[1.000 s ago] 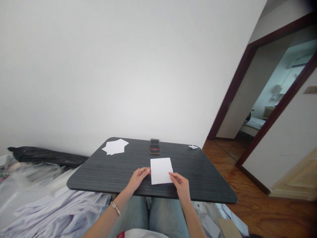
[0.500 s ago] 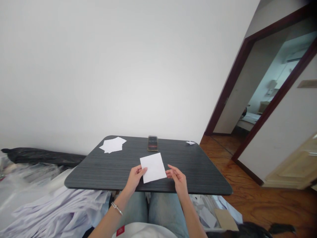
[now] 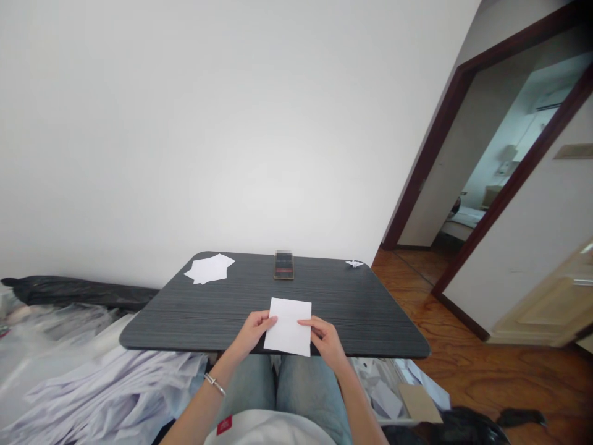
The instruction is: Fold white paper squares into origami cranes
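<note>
I hold a white sheet of paper (image 3: 289,326) over the near edge of the dark table (image 3: 185,315). My left hand (image 3: 252,332) pinches its left edge, thumb on top. My right hand (image 3: 324,337) grips its right side, fingers curled onto the sheet. The sheet is lifted a little off the table and overhangs the edge towards my lap.
A loose stack of white sheets (image 3: 209,269) lies at the table's far left. A small dark phone-like object (image 3: 283,265) stands at the far middle. A small folded paper figure (image 3: 354,264) sits at the far right corner. Crumpled paper and plastic fill the floor to the left; a doorway opens right.
The sheet lay flat on the table a second ago. Both hands have lifted it, turned it and drawn it towards me, past the table's near edge.
</note>
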`<state>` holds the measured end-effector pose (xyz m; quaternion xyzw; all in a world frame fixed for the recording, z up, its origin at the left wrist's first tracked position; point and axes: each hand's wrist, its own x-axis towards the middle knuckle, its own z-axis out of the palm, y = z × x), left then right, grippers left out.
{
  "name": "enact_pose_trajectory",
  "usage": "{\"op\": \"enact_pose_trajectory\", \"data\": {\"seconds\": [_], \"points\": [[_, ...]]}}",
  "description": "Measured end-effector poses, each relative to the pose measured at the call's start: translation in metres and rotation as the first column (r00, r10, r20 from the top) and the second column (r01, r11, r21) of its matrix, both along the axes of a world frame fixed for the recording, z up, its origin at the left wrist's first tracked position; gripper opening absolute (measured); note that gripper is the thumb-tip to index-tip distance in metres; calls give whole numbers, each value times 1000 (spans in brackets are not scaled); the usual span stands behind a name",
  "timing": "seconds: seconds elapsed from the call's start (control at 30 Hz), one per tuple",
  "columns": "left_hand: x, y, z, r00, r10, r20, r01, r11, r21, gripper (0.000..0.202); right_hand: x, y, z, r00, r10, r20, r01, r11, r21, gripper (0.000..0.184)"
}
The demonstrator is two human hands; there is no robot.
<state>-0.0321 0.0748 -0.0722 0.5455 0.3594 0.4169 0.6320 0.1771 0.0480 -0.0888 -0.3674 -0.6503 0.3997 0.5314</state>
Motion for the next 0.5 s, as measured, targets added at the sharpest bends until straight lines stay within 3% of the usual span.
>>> {"op": "enact_pose_trajectory", "data": {"seconds": [0.2, 0.37, 0.5], "points": [[1, -2, 5, 999, -32, -26, 33, 999, 30, 42, 3, 2, -4, 999, -41, 34, 41, 999, 14, 18], [-2, 0, 4, 990, 125, 71, -135, 980, 145, 54, 5, 4, -10, 995, -85, -52, 85, 996, 4, 18], [-5, 3, -1, 993, 118, -12, -112, 969, 221, 30, 5, 1, -7, 993, -91, -76, 90, 996, -11, 19]]}}
